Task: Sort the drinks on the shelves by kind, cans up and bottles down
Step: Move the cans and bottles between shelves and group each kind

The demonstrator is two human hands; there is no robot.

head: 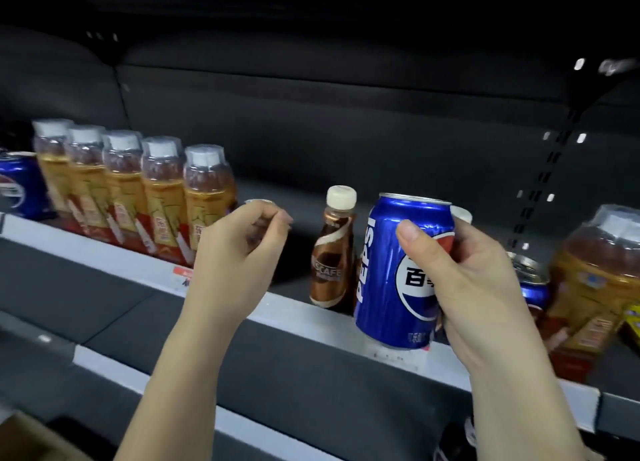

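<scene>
The shelf (304,313) is still carrying a mix of kinds, so by my judgement the sorting is far from finished: cans and bottles are standing on the same level, and which level counts as "up" cannot be told from here. A lower shelf (145,374) is showing below it, with nothing readable on it. At the far right a big tea bottle (592,287) is standing, its amber label too blurred to read. On the left a row of tea bottles (138,190) with clear shrink-wrapped caps is lining the shelf edge, five of them touching side by side, their red and gold labels bearing characters too smeared to make out. The right hand (481,280) is wrapping its thumb and fingers round a blue can (398,273), holding it upright just in front of the shelf lip; the can is reading "PEPSI" down its side, with Chinese characters across the round logo. The left hand (239,249) is curling its fingertips together near a small lid-like rim behind it, and whether it is pinching anything I cannot tell. At the far left another Pepsi can (20,187) is sitting beside the row. Between the hands a small brown coffee bottle (332,249) is standing, its label reading part of "NESCAFE". Behind the right wrist a third can (531,284) is peeking out, only its top and blue side showing.
</scene>
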